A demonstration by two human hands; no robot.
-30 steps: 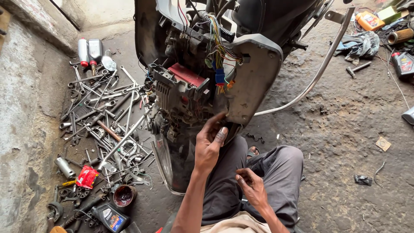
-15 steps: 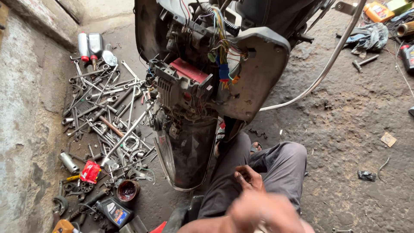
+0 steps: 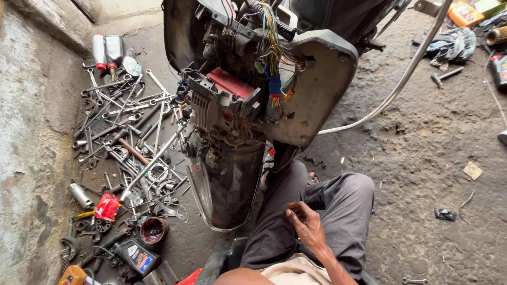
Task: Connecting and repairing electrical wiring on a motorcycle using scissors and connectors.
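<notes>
On the grey trouser leg (image 3: 338, 211), the right hand (image 3: 307, 228) rests, fingers (image 3: 293, 214) curled loosely together, gripping nothing visible.

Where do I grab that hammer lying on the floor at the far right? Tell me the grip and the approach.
Grip the hammer by its handle, near the end away from the head, coming straight down from above. It lies flat and alone on the concrete floor, with the handle clear of the rags.
</notes>
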